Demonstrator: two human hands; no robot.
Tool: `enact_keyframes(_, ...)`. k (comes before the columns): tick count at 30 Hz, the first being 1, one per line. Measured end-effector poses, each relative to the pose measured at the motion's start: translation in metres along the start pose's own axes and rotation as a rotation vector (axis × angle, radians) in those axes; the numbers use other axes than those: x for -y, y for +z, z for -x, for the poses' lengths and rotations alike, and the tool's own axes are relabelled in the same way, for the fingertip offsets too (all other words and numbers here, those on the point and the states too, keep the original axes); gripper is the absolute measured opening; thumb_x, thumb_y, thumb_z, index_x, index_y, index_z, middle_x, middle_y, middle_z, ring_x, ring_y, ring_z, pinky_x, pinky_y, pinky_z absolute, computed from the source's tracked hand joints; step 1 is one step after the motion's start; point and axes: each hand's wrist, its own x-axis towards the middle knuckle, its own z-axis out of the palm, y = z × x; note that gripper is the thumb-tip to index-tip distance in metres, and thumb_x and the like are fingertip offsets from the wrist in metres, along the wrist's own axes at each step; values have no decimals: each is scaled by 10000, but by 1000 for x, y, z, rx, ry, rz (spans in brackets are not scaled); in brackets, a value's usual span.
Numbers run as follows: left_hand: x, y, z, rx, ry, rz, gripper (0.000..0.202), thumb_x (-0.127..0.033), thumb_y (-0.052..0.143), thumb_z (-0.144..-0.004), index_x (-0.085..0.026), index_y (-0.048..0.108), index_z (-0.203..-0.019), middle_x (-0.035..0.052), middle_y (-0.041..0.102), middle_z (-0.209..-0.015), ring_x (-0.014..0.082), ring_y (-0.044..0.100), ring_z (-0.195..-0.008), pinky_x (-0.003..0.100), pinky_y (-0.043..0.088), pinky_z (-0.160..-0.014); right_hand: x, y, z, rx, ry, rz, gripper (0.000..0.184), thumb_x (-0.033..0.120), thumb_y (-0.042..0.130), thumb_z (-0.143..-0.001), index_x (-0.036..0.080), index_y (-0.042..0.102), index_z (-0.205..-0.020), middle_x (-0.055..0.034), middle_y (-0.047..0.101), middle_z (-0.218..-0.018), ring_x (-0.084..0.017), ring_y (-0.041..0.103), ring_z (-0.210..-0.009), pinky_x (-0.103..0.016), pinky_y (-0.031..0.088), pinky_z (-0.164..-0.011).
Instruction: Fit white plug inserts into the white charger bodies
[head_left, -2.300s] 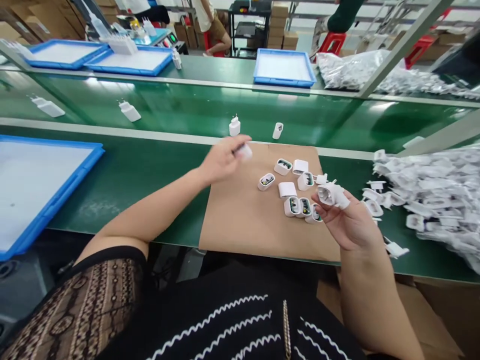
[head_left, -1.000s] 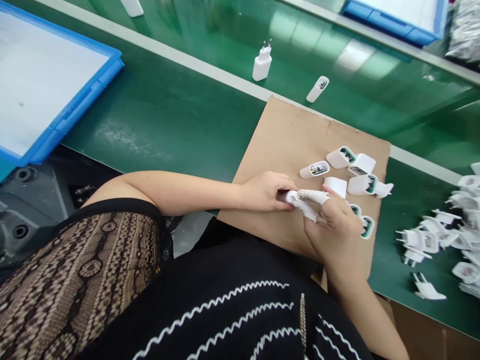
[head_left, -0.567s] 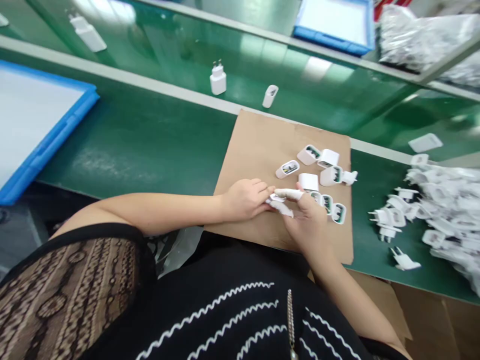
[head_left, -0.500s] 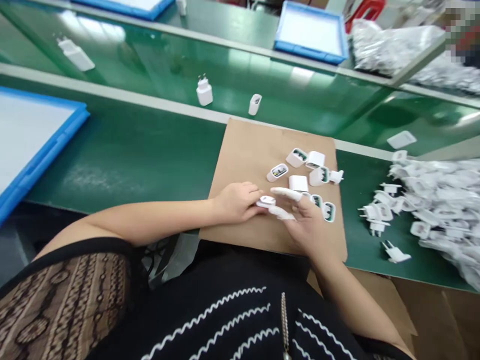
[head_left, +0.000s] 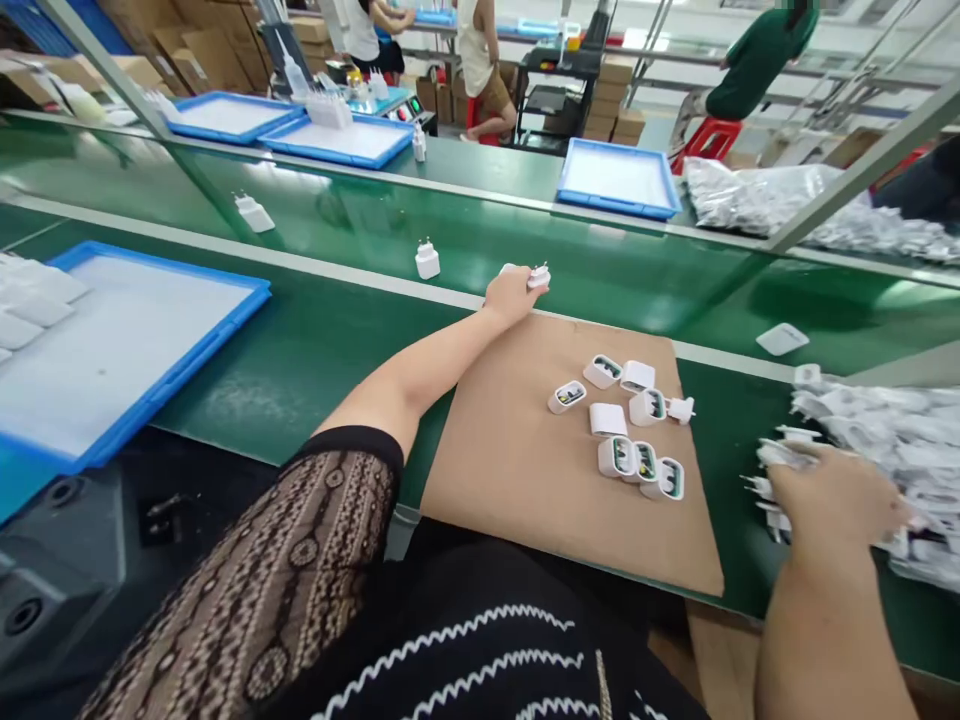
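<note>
My left hand (head_left: 511,294) reaches to the belt's near edge, closed on a white two-pin plug charger (head_left: 538,278) whose pins point up. Behind its fingers a bit of another white housing (head_left: 508,268) shows. My right hand (head_left: 840,492), a white cover on a fingertip, is over loose white plug caps (head_left: 776,515) beside the heap; its grip is blurred and partly hidden. Several open white charger housings (head_left: 619,456) with green boards inside are on the brown cardboard (head_left: 517,450) between my hands. A single plug cap (head_left: 681,410) is at the cardboard's right edge.
The green belt (head_left: 337,225) carries a white charger (head_left: 427,260) and another (head_left: 255,213). A blue-rimmed tray (head_left: 225,325) with white pieces is at left. A bagged heap of white plug parts (head_left: 892,430) is at right. Beyond the belt are trays (head_left: 619,205) and people.
My left hand has moved forward from the cardboard to the belt with the white charger. My right hand has moved right, to the plug caps. The view has tilted up.
</note>
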Motion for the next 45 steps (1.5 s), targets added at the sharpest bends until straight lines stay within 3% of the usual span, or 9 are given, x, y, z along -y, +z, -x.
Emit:
enact_keyframes(4, -8, 12, -8, 27, -60, -48, 325, -353, 657, -912, -126, 637, -1144, 183, 667, -1216, 325, 601, -1175, 399, 457, -994, 40, -42, 23, 81, 71, -158, 121, 303, 653, -619, 281, 601, -727, -64, 484, -704, -418, 617, -832, -573, 451, -711)
enact_keyframes(9, 11, 4, -3, -298, -23, -37, 601, -255, 696, -848, -126, 475, -1393, 190, 469, -1485, 348, 361, -1411, 462, 304, -1164, 88, -70, 49, 205, 310, -760, 400, 420, 863, -559, 266, 638, -851, -79, 685, -856, -314, 696, -812, -440, 542, -685)
enact_keyframes(12, 37, -9, -17, -226, -75, 19, 548, -163, 758, -793, -108, 528, -1286, 163, 525, -1419, 311, 367, -1339, 490, 299, -1155, 115, -73, 60, 228, 196, -991, 586, 338, 943, -439, 253, 616, -917, -14, 694, -858, -261, 725, -834, -375, 579, -724)
enact_keyframes(17, 61, -37, -24, -128, 30, 84, 358, -340, 719, -927, -83, 582, -1136, 64, 601, -1120, 167, 442, -1073, 419, 373, -1083, 141, -83, 79, 378, 37, -1130, 559, 244, 921, -604, 267, 654, -1094, -21, 762, -945, -213, 735, -886, -349, 604, -807)
enact_keyframes(22, 32, -65, 67, -148, 311, 211, 566, -584, 784, -831, -195, 623, -1210, 61, 554, -1187, 179, 546, -1007, 364, 488, -920, 147, -92, 94, 604, -5, -1196, 468, 263, 833, -788, 288, 722, -1241, -48, 760, -1133, -195, 739, -921, -316, 624, -779)
enact_keyframes(29, -23, -44, 207, 311, 512, 415, 492, -539, 863, -743, -173, 664, -1005, 80, 615, -1128, 164, 632, -857, 285, 514, -742, 179, -83, 110, 811, -7, -1248, 334, 252, 855, -771, 294, 772, -1092, -28, 772, -924, -200, 757, -731, -335, 659, -702)
enact_keyframes(37, -13, -37, 210, 587, 308, 786, 808, -351, 945, -660, -211, 545, -1348, 125, 575, -1305, 119, 614, -752, 306, 539, -697, 210, -77, 133, 776, -256, -1154, 275, 203, 757, -858, 298, 758, -1116, -53, 710, -1150, -211, 727, -1018, -380, 621, -908)
enact_keyframes(40, -12, -34, 212, 669, 247, 885, 545, -192, 776, -836, -185, 554, -1333, 68, 666, -1080, 97, 600, -697, 274, 520, -671, 216, -80, 132, 685, -464, -972, 203, 205, 721, -889, 295, 761, -1068, -52, 707, -1126, -215, 697, -1044, -369, 604, -866)
enact_keyframes(45, -17, -28, 216, 606, 148, 879, 387, -248, 835, -788, -157, 652, -1118, 15, 666, -897, 98, 577, -674, 258, 489, -655, 229, -83, 128, 464, -635, -620, 374, 228, 719, -894, 248, 656, -1262, -62, 726, -1031, -197, 689, -828, -347, 563, -721)
